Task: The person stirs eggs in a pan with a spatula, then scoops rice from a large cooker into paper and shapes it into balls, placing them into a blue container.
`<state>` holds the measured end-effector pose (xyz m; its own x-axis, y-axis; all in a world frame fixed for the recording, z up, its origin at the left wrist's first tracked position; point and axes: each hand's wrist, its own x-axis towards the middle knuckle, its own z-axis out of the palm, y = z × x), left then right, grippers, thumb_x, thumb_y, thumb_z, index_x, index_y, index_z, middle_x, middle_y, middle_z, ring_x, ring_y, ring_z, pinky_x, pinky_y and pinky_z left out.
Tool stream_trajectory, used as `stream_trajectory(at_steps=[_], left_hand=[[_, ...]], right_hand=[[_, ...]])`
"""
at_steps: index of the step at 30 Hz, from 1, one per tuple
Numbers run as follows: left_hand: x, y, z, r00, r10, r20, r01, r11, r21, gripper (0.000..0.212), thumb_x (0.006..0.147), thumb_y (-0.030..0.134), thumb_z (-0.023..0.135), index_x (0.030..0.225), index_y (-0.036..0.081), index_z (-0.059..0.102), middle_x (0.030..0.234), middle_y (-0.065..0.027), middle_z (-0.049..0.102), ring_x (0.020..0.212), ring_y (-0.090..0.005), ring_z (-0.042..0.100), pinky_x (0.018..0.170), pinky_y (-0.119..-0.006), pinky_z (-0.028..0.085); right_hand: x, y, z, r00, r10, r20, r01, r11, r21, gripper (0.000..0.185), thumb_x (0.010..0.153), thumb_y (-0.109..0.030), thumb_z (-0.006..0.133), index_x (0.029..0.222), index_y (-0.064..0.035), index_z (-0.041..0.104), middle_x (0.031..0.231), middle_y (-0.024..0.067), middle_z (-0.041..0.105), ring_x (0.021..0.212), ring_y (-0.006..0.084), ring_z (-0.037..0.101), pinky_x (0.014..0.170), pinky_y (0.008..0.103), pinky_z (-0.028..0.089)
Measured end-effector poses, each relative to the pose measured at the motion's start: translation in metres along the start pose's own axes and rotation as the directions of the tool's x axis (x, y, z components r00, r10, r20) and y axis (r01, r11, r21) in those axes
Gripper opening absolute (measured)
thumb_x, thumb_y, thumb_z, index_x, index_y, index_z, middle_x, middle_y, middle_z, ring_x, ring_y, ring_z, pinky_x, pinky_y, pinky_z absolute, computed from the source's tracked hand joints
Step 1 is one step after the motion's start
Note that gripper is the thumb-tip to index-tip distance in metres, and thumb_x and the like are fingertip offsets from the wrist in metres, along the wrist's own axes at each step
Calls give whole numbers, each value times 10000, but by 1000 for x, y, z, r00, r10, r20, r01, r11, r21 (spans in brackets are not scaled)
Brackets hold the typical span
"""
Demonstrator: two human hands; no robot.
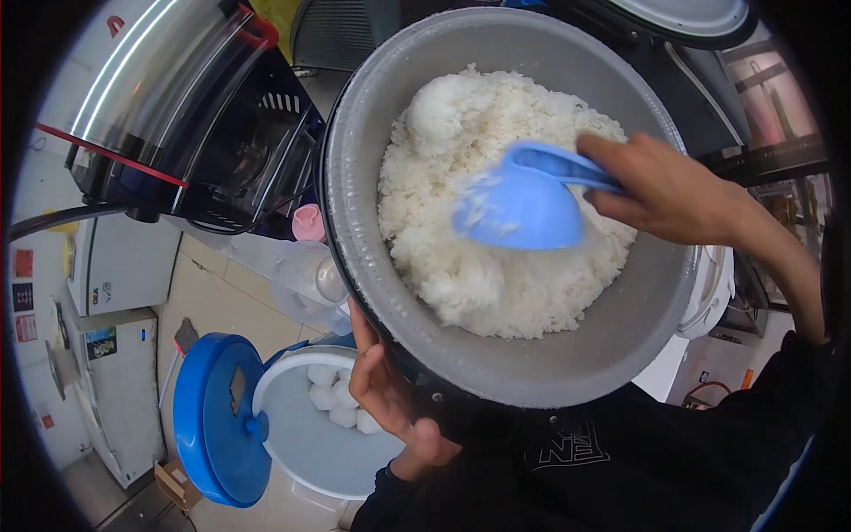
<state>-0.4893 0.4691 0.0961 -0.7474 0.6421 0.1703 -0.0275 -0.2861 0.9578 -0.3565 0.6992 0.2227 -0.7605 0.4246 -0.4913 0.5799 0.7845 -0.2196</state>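
Note:
My right hand (pixel 671 186) is closed around the handle of a light blue plastic scoop (pixel 532 209), with white grains stuck on its left side. The scoop is over cooked white rice (pixel 459 272), partly blurred. A large grey metal inner pot (pixel 625 332) of a rice cooker contains the rice, heaped into lumps at upper left and below the scoop. Against the cooker's dark outer side, at lower left, rests my left hand (pixel 392 392). Its fingers are apart and part of the palm is hidden.
Below left, a tub (pixel 299 459) with its blue lid (pixel 219 419) tipped back holds several white pieces. A clear plastic jug (pixel 299 286) and a pink lid (pixel 308 223) are beside the cooker. A domed metal appliance (pixel 166 86) stands upper left; white chest freezers (pixel 126 266) lie beyond.

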Motion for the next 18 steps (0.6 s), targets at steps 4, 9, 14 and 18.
stream_trajectory(at_steps=[4,9,14,18], left_hand=[[0,-6,5,1000,2,-25,-2,1000,4,772,699,580,518,1274,107,315,1426,-235,205,1272,-380,306,1038,-484,283],[0,-2,9,997,4,-74,-4,1000,1,764,680,550,541,1263,102,334,1418,-232,231,1270,-372,315,1036,-477,291],[-3,-4,8,997,8,-81,-10,1000,-14,743,697,530,519,1263,86,331,1421,-239,217,1273,-372,311,1030,-480,299],[-3,-8,8,997,43,-59,-46,997,-61,707,717,485,507,1260,67,330,1424,-241,208,1286,-366,291,1038,-487,279]], right_hand=[[-4,-11,22,945,-132,-300,39,954,-298,256,857,-184,539,1012,-16,425,647,148,573,560,304,592,524,391,480],[-23,10,-3,904,242,-352,-247,969,33,243,899,-217,492,999,3,470,672,157,581,554,301,594,520,376,480],[-30,32,12,984,128,126,-128,992,-13,312,911,-290,461,979,8,523,780,190,593,695,333,607,634,440,478],[8,34,40,999,-46,-1,44,958,-282,332,882,-309,499,979,7,523,803,186,604,738,345,613,671,442,482]])
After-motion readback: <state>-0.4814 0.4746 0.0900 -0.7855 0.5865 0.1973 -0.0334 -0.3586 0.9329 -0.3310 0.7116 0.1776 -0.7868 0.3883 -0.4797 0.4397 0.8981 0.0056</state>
